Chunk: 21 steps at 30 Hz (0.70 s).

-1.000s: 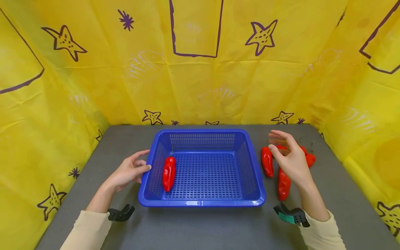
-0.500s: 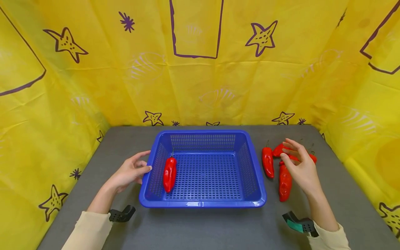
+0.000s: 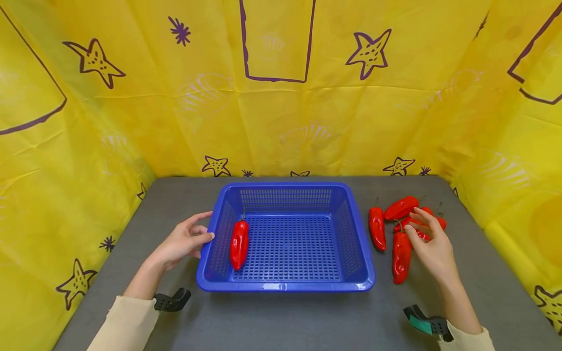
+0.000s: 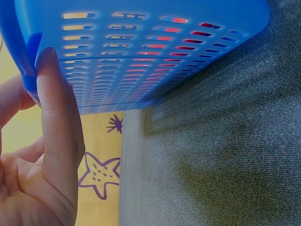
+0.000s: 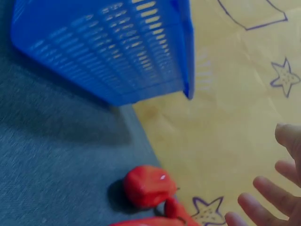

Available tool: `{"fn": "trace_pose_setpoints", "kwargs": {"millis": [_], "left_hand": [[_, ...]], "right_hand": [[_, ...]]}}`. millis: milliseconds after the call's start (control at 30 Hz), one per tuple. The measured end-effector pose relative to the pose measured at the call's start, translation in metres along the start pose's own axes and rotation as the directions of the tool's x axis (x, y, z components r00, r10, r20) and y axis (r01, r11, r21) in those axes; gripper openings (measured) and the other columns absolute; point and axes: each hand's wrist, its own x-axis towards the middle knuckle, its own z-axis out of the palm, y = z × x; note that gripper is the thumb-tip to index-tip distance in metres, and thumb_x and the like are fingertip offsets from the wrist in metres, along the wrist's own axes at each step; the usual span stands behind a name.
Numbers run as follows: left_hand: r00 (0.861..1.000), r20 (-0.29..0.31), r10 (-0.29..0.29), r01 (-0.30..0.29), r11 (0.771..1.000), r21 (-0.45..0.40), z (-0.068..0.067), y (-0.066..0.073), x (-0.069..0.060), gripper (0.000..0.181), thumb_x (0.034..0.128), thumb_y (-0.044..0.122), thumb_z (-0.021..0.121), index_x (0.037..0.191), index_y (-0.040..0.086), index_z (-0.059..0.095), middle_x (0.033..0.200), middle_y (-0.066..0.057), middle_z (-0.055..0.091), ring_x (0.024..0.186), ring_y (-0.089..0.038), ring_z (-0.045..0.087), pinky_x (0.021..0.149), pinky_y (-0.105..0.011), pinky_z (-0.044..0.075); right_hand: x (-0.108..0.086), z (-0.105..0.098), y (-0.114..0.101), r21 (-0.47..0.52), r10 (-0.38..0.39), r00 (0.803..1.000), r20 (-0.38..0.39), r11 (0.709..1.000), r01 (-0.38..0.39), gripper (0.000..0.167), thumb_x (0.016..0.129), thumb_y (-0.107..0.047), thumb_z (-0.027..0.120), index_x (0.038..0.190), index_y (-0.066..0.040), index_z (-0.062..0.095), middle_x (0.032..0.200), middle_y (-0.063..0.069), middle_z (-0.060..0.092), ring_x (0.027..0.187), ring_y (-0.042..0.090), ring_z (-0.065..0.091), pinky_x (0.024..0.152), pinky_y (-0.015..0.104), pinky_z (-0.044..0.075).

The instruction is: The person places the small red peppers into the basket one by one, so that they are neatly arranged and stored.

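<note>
In the head view, a blue basket holds one red pepper at its left side. My left hand grips the basket's left rim; the left wrist view shows the thumb and fingers at the rim. To the basket's right, my right hand hovers with relaxed fingers apart, nothing between them. It partly covers a group of red peppers, with one pepper just left of it and another behind. A separate pepper lies nearer the basket.
The grey table extends in front of the basket and to both sides. Yellow patterned cloth stands behind and along the left and right sides. A black wrist mount is on each forearm, the right one marked with green.
My right hand has moved right and toward the table's front, uncovering more of the red peppers. My left hand stays at the basket's rim, and the pepper inside has not moved.
</note>
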Motion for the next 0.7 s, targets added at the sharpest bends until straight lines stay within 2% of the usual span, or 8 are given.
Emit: {"fn": "trace_pose_setpoints", "kwargs": {"millis": [100, 300, 467, 700], "left_hand": [[1.000, 0.002, -0.002, 0.002, 1.000, 0.002, 0.000, 0.000, 0.000, 0.071, 0.0876, 0.015, 0.062, 0.145, 0.011, 0.021, 0.095, -0.018, 0.059, 0.076, -0.027, 0.066, 0.065, -0.045, 0.056], [1.000, 0.005, -0.006, 0.006, 1.000, 0.005, -0.001, 0.000, 0.000, 0.071, 0.0877, 0.016, 0.062, 0.145, 0.012, 0.020, 0.095, -0.018, 0.059, 0.076, -0.027, 0.066, 0.066, -0.044, 0.056], [1.000, 0.004, -0.004, 0.004, 1.000, 0.008, -0.001, 0.000, 0.000, 0.071, 0.0876, 0.016, 0.062, 0.145, 0.012, 0.021, 0.094, -0.017, 0.059, 0.076, -0.027, 0.066, 0.065, -0.044, 0.056], [1.000, 0.001, -0.004, 0.004, 1.000, 0.005, -0.001, -0.001, 0.000, 0.071, 0.0875, 0.015, 0.062, 0.145, 0.012, 0.021, 0.094, -0.017, 0.059, 0.076, -0.027, 0.066, 0.065, -0.044, 0.056]], "right_hand": [[-0.003, 0.000, 0.008, -0.013, 0.014, 1.000, -0.012, 1.000, -0.014, 0.051, 0.090, -0.025, 0.058, 0.136, -0.011, 0.042, 0.112, -0.013, 0.053, 0.089, -0.021, 0.045, 0.072, 0.000, 0.039], [-0.008, 0.000, 0.022, -0.051, 0.063, 0.998, -0.004, 0.997, -0.063, 0.052, 0.090, -0.028, 0.057, 0.135, -0.008, 0.041, 0.120, 0.018, 0.053, 0.085, -0.024, 0.041, 0.069, 0.000, 0.038], [-0.012, 0.000, 0.029, -0.068, 0.092, 0.996, 0.002, 0.993, -0.092, 0.052, 0.090, -0.028, 0.057, 0.135, -0.007, 0.042, 0.121, 0.019, 0.053, 0.081, -0.027, 0.040, 0.067, -0.001, 0.038], [-0.017, 0.002, 0.036, -0.131, 0.141, 0.990, 0.011, 0.982, -0.139, 0.051, 0.090, -0.032, 0.056, 0.133, -0.007, 0.043, 0.116, 0.018, 0.057, 0.077, -0.028, 0.037, 0.063, 0.006, 0.039]]}}
